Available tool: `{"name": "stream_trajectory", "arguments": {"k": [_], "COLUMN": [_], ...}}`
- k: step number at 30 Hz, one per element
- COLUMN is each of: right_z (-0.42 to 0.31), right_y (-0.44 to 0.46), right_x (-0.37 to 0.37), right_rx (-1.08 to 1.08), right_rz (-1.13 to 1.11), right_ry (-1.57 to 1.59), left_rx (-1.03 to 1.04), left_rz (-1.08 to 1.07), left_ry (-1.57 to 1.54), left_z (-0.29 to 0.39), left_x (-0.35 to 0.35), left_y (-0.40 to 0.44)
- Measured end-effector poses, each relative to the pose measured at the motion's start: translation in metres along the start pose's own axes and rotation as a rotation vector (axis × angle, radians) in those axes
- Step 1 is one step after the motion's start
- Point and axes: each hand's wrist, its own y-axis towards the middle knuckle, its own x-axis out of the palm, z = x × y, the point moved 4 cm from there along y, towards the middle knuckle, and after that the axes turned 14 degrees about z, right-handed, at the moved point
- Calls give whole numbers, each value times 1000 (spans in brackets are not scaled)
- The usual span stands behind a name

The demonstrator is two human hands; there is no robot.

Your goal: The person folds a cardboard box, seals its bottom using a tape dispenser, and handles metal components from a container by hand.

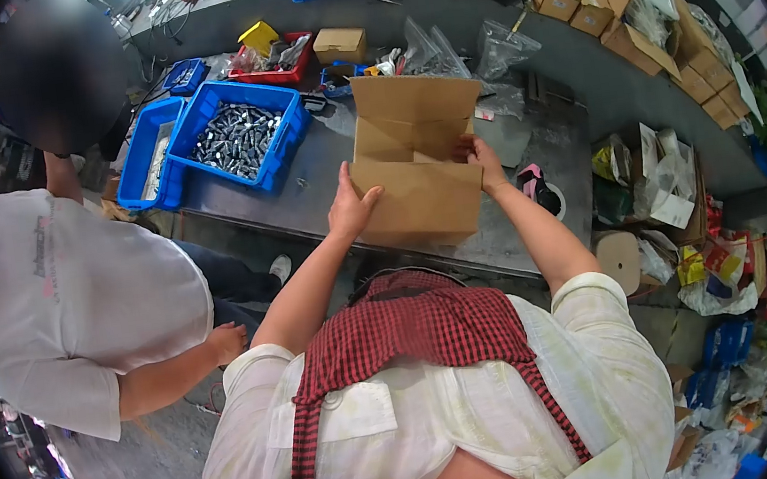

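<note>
An open cardboard box [422,207] stands at the near edge of the metal table, its back flap raised and its front flap folded outward. My left hand [353,207] grips the left side, with the thumb toward the front and the fingers along the side. At the right side, my right hand [486,163] holds the box near its rim, its fingertips curling over the edge. What I can see of the inside is bare cardboard; the bottom is partly hidden by the front flap.
Left on the table [304,209] stands a blue bin [284,151] of metal parts, beside another blue bin [135,178]. Behind are a red bin [293,70], a small carton [341,46] and plastic bags [503,46]. A tape roll [552,201] lies right. A person [96,291] stands left.
</note>
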Motion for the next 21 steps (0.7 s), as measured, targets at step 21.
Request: {"name": "stream_trajectory", "arguments": {"k": [21], "right_z": [-200], "right_y": [48], "right_x": [68], "right_rx": [-842], "right_rz": [87], "right_ry": [-630], "left_rx": [-140], "left_rz": [-116], "left_ry": [193], "left_z": [-13], "left_x": [15], "left_y": [-8]}}
